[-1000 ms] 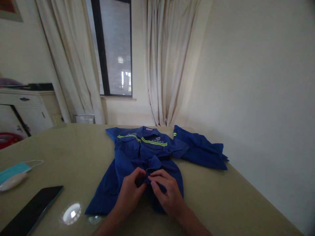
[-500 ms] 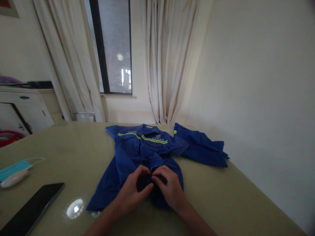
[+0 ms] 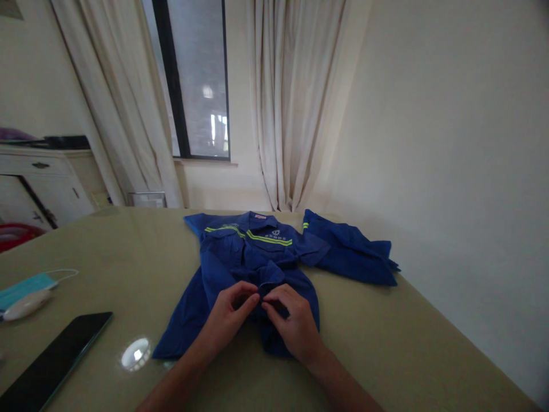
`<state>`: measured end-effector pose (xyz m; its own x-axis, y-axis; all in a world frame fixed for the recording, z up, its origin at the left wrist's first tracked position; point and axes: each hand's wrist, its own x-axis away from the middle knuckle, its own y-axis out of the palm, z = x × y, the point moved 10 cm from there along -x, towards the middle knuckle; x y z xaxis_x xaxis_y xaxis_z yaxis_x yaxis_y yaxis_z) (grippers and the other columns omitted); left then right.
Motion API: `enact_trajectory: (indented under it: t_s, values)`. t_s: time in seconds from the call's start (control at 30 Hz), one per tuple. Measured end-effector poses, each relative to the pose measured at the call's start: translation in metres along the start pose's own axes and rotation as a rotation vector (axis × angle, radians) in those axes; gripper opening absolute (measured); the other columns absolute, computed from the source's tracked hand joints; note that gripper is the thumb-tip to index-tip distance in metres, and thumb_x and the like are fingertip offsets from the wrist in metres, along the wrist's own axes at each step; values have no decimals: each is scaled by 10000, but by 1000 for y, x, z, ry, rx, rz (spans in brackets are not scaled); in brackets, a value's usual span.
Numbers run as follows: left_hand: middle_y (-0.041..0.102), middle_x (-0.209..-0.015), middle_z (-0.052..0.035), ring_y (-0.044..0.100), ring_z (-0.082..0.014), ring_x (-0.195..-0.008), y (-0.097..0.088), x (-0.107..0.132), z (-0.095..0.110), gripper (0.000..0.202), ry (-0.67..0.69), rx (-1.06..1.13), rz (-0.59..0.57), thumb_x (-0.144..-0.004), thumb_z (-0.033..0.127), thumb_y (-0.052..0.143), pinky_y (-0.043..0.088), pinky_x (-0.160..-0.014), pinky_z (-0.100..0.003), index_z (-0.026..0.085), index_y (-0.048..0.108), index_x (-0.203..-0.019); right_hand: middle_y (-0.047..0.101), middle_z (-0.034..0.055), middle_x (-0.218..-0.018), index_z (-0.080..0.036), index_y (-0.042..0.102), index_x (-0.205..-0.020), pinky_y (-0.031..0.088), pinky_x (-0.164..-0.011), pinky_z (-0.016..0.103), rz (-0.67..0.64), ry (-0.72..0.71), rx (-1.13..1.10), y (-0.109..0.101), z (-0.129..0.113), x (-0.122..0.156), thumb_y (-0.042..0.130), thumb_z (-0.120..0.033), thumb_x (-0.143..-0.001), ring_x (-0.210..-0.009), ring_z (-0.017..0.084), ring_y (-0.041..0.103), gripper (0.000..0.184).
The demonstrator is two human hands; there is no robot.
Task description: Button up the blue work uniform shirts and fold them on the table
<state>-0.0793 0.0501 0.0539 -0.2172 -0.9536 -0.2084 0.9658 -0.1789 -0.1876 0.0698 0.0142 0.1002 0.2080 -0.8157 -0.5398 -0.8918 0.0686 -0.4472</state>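
A blue short-sleeved work shirt with yellow-green stripes lies front up on the table, its collar at the far side. My left hand pinches the shirt's front edge near the lower middle, thumb and fingertips together. Close beside it, my right hand grips the cloth of the same front opening between thumb and forefinger. The fingertips of both hands nearly meet there. Any button between them is too small to make out. The cloth is bunched and raised around the fingers, and the hem spreads out toward me.
Folded blue garment lies right of the shirt, touching its sleeve. On the left are a black phone, a light blue face mask and a whitish oval object. The table meets the wall at right; curtains hang behind.
My left thumb has closed up against its fingers, where it was apart before. Both hands stay at the shirt's front edge. The view has tilted slightly.
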Motion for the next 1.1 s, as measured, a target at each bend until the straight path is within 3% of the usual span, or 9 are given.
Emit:
enact_trajectory:
  t_s: [0.27, 0.77, 1.1]
  values:
    - [783, -897, -50, 705, -222, -853, 3, -4, -12, 317, -102, 149, -56, -757, 442, 810, 534, -798, -312, 179, 760, -928, 688, 19, -933, -236, 697, -953, 512, -777, 258, -17, -40, 48, 2, -1, 3, 655, -128, -917, -868, 164, 665, 121]
    - [762, -902, -28, 694, -193, -833, 5, -3, -9, 308, -51, 137, -33, -804, 439, 785, 524, -766, -281, 197, 711, -980, 697, 23, -942, -234, 699, -963, 522, -788, 261, -1, -59, 68, 2, -2, 2, 664, -128, -916, -877, 169, 672, 121]
    - [745, -820, -18, 684, -180, -795, 3, -3, -17, 390, -182, 266, -32, -673, 430, 889, 516, -773, -281, 179, 710, -912, 681, 38, -992, -254, 709, -1040, 524, -791, 244, 1, -206, 162, 5, -15, 7, 598, -163, -980, -898, 157, 674, 155]
